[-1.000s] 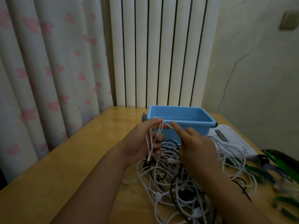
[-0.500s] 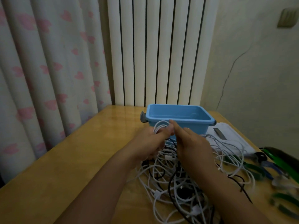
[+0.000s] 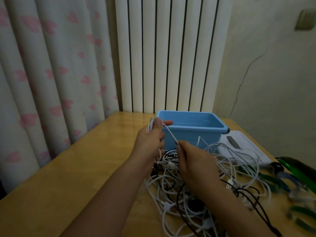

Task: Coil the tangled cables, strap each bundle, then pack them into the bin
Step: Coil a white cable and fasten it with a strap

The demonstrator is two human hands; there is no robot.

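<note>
Cables (image 3: 196, 190), thin, smooth, white and black, lie in a loose tangle on the glossy wooden table (image 3: 71, 177), just in front of the rectangular blue plastic bin (image 3: 193, 127). Your left hand (image 3: 150, 142) grips several white loops. One taut white strand (image 3: 170, 133) slants down and right from it to your right hand (image 3: 193, 161), which pinches it at the fingertips.

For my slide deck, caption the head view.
Both hands stretch a white cable between left hand and right hand, before the blue bin.
</note>
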